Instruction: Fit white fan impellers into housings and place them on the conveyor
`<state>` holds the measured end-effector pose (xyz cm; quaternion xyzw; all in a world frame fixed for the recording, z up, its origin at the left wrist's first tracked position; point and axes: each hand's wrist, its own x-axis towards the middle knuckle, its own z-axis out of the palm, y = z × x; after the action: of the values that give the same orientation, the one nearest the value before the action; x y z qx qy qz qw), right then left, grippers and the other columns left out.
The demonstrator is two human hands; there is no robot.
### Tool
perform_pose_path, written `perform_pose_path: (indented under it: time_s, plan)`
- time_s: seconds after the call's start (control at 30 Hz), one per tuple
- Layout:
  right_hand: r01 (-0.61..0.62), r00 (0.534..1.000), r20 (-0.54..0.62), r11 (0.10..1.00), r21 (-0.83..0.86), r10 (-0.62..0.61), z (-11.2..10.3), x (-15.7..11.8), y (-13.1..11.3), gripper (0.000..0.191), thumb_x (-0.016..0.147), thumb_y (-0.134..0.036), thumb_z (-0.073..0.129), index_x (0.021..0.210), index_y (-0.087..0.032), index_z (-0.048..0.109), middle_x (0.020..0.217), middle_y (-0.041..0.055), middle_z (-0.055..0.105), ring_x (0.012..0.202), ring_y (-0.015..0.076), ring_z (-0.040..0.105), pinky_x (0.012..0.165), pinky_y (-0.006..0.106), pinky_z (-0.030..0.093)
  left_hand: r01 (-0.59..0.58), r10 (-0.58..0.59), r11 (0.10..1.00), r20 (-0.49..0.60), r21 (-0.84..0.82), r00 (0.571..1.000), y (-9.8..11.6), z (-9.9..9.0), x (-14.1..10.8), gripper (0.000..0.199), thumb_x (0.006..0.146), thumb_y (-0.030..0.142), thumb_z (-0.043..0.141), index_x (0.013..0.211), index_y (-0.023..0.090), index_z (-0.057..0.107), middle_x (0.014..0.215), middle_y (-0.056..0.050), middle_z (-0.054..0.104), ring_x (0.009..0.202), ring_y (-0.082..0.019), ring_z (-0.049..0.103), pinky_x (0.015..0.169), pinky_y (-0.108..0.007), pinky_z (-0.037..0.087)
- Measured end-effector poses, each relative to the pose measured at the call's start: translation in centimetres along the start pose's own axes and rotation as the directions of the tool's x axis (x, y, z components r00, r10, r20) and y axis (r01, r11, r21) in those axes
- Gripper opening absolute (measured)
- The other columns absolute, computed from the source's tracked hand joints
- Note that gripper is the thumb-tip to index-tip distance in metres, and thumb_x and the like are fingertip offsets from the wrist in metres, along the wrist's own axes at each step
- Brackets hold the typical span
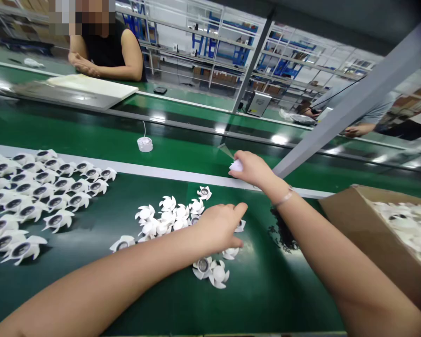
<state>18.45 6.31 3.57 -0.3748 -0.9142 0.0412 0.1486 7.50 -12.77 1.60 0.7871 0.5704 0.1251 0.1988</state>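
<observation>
My left hand hovers palm down over a loose group of white fan wheels on the green tabletop, thumb and index finger apart. Part of a wheel shows just past its fingers, and two more wheels lie in front of it. Farther out, my right hand is closed on a small white piece at the near edge of the green belt. A translucent pointed bit sticks out beyond its fingertips; most of the piece is hidden, so its kind is unclear.
Fan wheels stand in rows at left. At right are a cardboard box of white parts and a pile of small black pieces. A clear round part sits on the belt. A grey post slants nearby; a person sits opposite.
</observation>
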Motion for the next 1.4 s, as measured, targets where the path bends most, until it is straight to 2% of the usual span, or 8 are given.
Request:
perform_pose_path:
  time_s: [0.17, 0.37, 0.53, 0.67, 1.0, 1.2, 1.3, 1.4]
  plan:
    - [-0.119, 0.982, -0.103, 0.947, 0.298, 0.156, -2.4, -9.8, 0.2, 0.039, 0.079, -0.051, 0.074, 0.101, -0.020, 0.064, 0.086, 0.0035, 0.068, 0.068, 0.0171, 0.060, 0.063, 0.030, 0.048, 0.027, -0.046, 0.987, 0.119, 0.157, 0.992, 0.7, -1.8, 0.1, 0.080, 0.058, 0.050, 0.089, 0.119, 0.015, 0.052, 0.103, -0.008, 0.067, 0.091, -0.030, 0.067, 0.067, -0.033, 0.050]
    - [-0.115, 0.974, -0.030, 0.609, 0.785, 0.222, -1.0, -16.9, -1.7, 0.028, 0.079, -0.039, 0.078, 0.098, -0.021, 0.068, 0.123, 0.0117, 0.068, 0.102, 0.0252, 0.070, 0.086, 0.037, 0.059, 0.036, -0.055, 0.976, 0.084, 0.213, 0.995, 0.5, -4.1, -0.3, 0.059, 0.065, 0.064, 0.079, 0.099, 0.018, 0.064, 0.097, -0.005, 0.069, 0.089, -0.030, 0.068, 0.066, -0.036, 0.050]
    - [0.145, 0.985, -0.155, 0.834, 0.532, -0.073, 0.0, -17.1, -3.2, 0.019, 0.080, -0.030, 0.080, 0.096, -0.023, 0.074, 0.124, 0.0097, 0.068, 0.110, 0.0251, 0.067, 0.097, 0.039, 0.056, 0.065, -0.073, 0.971, 0.029, 0.230, 0.997, 1.0, -5.2, -1.2, 0.051, 0.070, 0.057, 0.078, 0.103, 0.019, 0.067, 0.100, -0.004, 0.071, 0.092, -0.030, 0.068, 0.067, -0.037, 0.050]
    - [0.270, 0.960, -0.174, 0.897, 0.351, -0.221, 0.9, -17.1, -3.4, 0.014, 0.088, -0.022, 0.070, 0.102, -0.019, 0.073, 0.129, 0.0139, 0.065, 0.115, 0.0258, 0.065, 0.098, 0.041, 0.055, 0.041, -0.051, 0.972, 0.038, 0.231, 0.998, 1.5, -4.7, -1.3, 0.036, 0.082, 0.048, 0.071, 0.104, 0.020, 0.068, 0.100, -0.004, 0.070, 0.093, -0.029, 0.068, 0.068, -0.037, 0.050]
    - [0.184, 0.981, -0.038, 0.862, 0.472, -0.188, 1.0, -15.5, -2.9, 0.010, 0.088, -0.023, 0.070, 0.099, -0.021, 0.071, 0.123, 0.0110, 0.067, 0.114, 0.0228, 0.065, 0.096, 0.036, 0.055, 0.056, -0.089, 0.978, 0.158, 0.201, 0.983, 1.0, -3.9, 0.4, 0.020, 0.093, 0.028, 0.058, 0.105, 0.022, 0.072, 0.106, -0.006, 0.069, 0.099, -0.027, 0.068, 0.075, -0.036, 0.050]
    - [0.211, 0.951, 0.093, 0.836, 0.506, -0.297, 0.0, -15.3, -2.4, 0.009, 0.089, -0.029, 0.069, 0.097, -0.024, 0.070, 0.126, 0.0075, 0.065, 0.115, 0.0220, 0.063, 0.100, 0.037, 0.052, 0.116, -0.159, 0.975, 0.229, 0.190, 0.960, 2.5, -5.5, -1.2, 0.039, 0.085, 0.038, 0.068, 0.119, 0.018, 0.064, 0.108, -0.007, 0.069, 0.099, -0.029, 0.066, 0.074, -0.036, 0.050]
    - [0.222, 0.969, 0.040, 0.928, 0.299, -0.245, -0.4, -13.9, -1.5, 0.023, 0.093, -0.024, 0.061, 0.116, -0.024, 0.067, 0.135, 0.0103, 0.059, 0.129, 0.0274, 0.052, 0.111, 0.049, 0.041, 0.028, -0.134, 0.964, 0.394, 0.264, 0.909, 3.1, -6.2, -1.6, 0.031, 0.081, 0.040, 0.073, 0.102, 0.016, 0.071, 0.101, -0.009, 0.071, 0.102, -0.030, 0.063, 0.079, -0.038, 0.048]
    - [0.075, 0.988, -0.136, 0.995, 0.059, -0.067, -0.9, -13.1, -0.4, 0.046, 0.091, -0.025, 0.060, 0.136, -0.019, 0.054, 0.143, 0.0175, 0.047, 0.132, 0.0331, 0.046, 0.109, 0.055, 0.040, -0.066, -0.085, 0.956, 0.484, 0.287, 0.871, 3.0, -6.1, -1.5, 0.028, 0.076, 0.037, 0.078, 0.095, 0.017, 0.074, 0.101, -0.009, 0.069, 0.105, -0.031, 0.059, 0.083, -0.039, 0.045]
